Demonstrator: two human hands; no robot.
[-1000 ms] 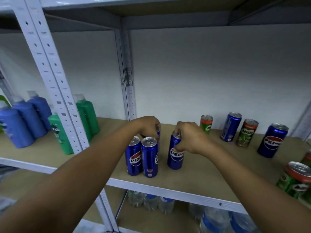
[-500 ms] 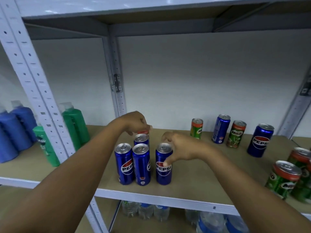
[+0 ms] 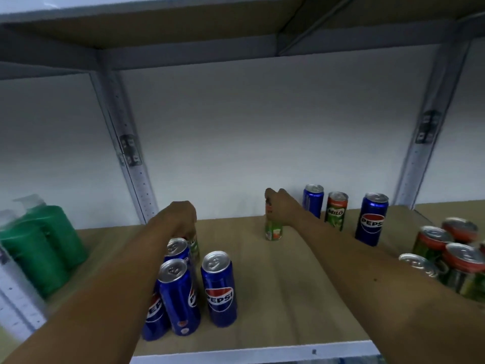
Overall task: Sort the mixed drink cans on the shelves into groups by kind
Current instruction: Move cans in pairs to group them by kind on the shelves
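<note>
Cans stood mixed on the shelf [image 3: 275,298]. From the head view, the right hand [image 3: 282,210] clasped a green can [image 3: 273,229] at the back; the left hand [image 3: 181,219] closed over another green can [image 3: 194,245] behind the blue cans [image 3: 219,287]. Seemingly mid-pickup; both belonged with the green group [image 3: 451,261] at right.

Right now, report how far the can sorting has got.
Done: a Pepsi cluster stands front left; a Milo group sits at right. In hand: the right hand grips a Milo can; the left hand reaches a green can behind the Pepsis. Left: two Pepsis and a Milo at the back.
</note>
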